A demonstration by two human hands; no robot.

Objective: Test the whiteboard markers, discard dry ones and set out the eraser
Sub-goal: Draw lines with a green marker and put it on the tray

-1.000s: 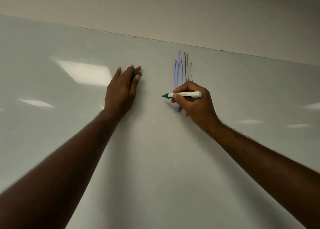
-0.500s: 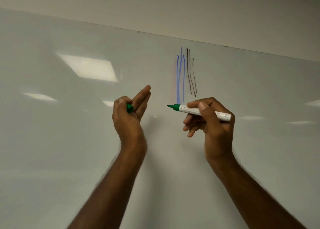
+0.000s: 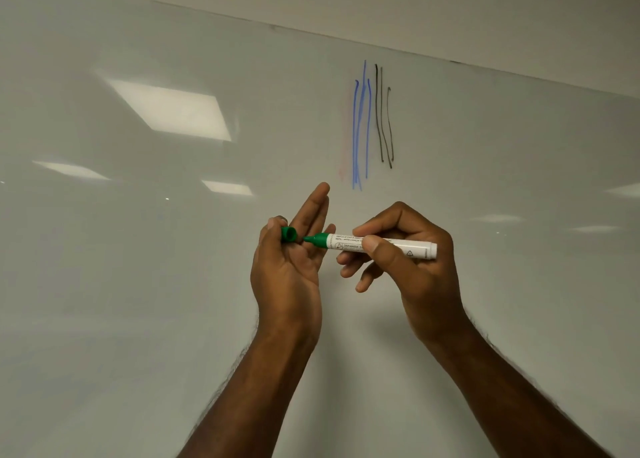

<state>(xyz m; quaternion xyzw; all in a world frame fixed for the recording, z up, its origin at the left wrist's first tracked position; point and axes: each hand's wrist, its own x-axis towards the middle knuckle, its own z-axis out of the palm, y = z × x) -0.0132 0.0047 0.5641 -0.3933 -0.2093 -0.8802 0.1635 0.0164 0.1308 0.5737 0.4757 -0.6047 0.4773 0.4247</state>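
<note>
White-barrelled green whiteboard marker (image 3: 381,245), uncapped, lies level, its green tip pointing left at the open mouth of its green cap (image 3: 288,234) just beside it.

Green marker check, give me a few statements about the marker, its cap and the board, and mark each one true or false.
1. The right hand holds the green marker. True.
2. The green cap is pushed onto the marker's tip. False: the cap is off, held in the left hand, with the tip just short of its opening.
3. The whiteboard shows blue lines and black lines. True.
4. Bold green lines stand on the board beside the blue ones. False: no green lines can be seen, only a faint reddish trace left of the blue.
5. The marker's tip is touching the board. False: it points at the cap.
</note>
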